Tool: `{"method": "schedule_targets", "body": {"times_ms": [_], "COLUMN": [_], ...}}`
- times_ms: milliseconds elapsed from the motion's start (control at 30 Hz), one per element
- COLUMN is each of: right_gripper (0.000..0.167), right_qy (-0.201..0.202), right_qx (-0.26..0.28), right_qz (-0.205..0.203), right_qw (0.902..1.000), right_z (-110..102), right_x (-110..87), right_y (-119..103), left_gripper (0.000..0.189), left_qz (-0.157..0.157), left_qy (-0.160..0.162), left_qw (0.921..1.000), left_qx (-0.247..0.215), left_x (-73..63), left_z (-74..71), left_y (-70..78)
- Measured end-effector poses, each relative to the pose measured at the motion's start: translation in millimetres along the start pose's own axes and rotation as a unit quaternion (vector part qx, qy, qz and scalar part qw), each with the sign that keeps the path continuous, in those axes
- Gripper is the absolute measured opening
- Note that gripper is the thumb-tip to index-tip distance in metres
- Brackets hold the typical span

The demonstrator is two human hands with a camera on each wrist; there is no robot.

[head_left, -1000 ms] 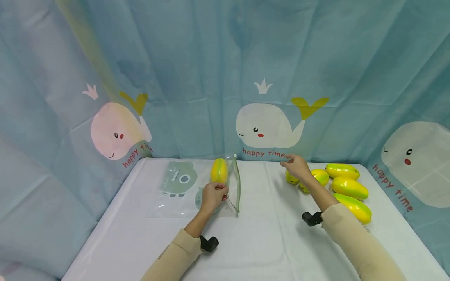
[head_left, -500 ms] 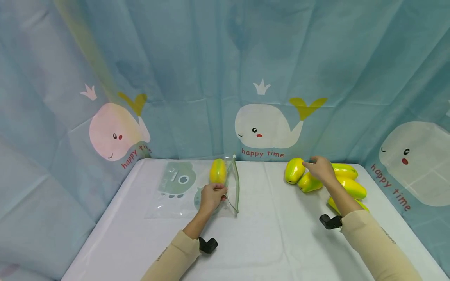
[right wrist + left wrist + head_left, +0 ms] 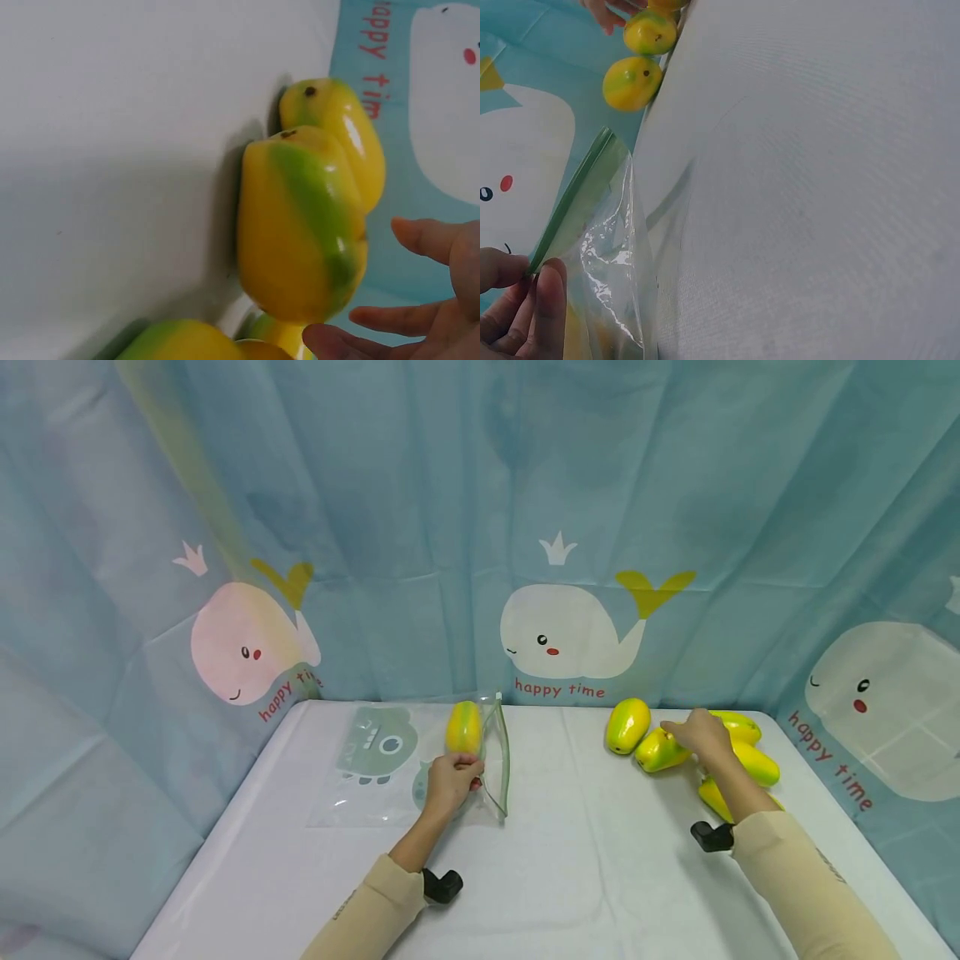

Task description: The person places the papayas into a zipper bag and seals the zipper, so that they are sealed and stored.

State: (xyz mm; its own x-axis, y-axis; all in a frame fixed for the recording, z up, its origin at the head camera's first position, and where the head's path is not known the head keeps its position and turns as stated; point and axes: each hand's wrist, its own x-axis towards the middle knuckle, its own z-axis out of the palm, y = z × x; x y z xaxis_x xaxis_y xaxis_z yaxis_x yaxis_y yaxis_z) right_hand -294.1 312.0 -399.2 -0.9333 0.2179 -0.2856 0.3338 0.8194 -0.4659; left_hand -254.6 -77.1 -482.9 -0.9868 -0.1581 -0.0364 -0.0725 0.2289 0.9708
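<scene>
My left hand (image 3: 450, 783) pinches the green rim of a clear zip bag (image 3: 352, 806) printed with grey-green monsters. The bag lies flat with its mouth toward the right, and one yellow-green papaya (image 3: 464, 727) is inside near the opening. In the left wrist view, thumb and fingers grip the green zip strip (image 3: 574, 199). Over at the right, my right hand (image 3: 703, 737) is above a papaya (image 3: 660, 750), its fingers spread and holding nothing. The right wrist view has that papaya (image 3: 300, 225) beside the fingertips; contact is hard to tell.
Another papaya (image 3: 628, 725) stands left of the right hand. Several more papayas (image 3: 753, 764) lie behind and under the right forearm, partly hidden. The white table (image 3: 555, 860) ends at a blue whale-print curtain (image 3: 420, 635) at the back.
My right hand has moved right, away from the leftmost papaya, then lowered toward the one beside it. That leftmost papaya now shows fully. My left hand keeps its grip on the bag.
</scene>
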Motion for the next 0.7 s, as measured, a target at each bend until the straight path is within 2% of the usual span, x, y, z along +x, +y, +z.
{"method": "schedule_targets", "body": {"times_ms": [100, 267, 433, 600, 700], "right_gripper": [0.070, 0.083, 0.074, 0.060, 0.062], "right_qy": [-0.010, -0.005, 0.013, 0.017, 0.016], "right_qx": [-0.020, -0.044, -0.037, -0.001, 0.021], "right_qz": [0.004, 0.000, -0.010, -0.017, -0.012], "right_qw": [0.9997, 0.9990, 0.9992, 0.9997, 0.9996], "right_z": [3, 9, 12, 16, 17], "right_x": [4.5, 12.0, 15.5, 14.9, 13.3], "right_y": [6, 13, 12, 10, 9], "left_gripper": [0.017, 0.016, 0.016, 0.017, 0.017], "left_qz": [0.001, -0.003, -0.004, 0.001, -0.002], "left_qy": [-0.002, -0.006, -0.007, -0.014, -0.015], "left_qw": [1.0000, 1.0000, 0.9999, 0.9998, 0.9998], "left_qx": [0.002, -0.004, -0.011, -0.011, -0.010], "left_x": [0.4, -1.8, -3.0, -3.2, -2.7], "left_z": [-0.2, -0.5, -0.8, -0.7, -0.1], "left_y": [-0.3, 2.1, 3.5, 3.4, 2.5]}}
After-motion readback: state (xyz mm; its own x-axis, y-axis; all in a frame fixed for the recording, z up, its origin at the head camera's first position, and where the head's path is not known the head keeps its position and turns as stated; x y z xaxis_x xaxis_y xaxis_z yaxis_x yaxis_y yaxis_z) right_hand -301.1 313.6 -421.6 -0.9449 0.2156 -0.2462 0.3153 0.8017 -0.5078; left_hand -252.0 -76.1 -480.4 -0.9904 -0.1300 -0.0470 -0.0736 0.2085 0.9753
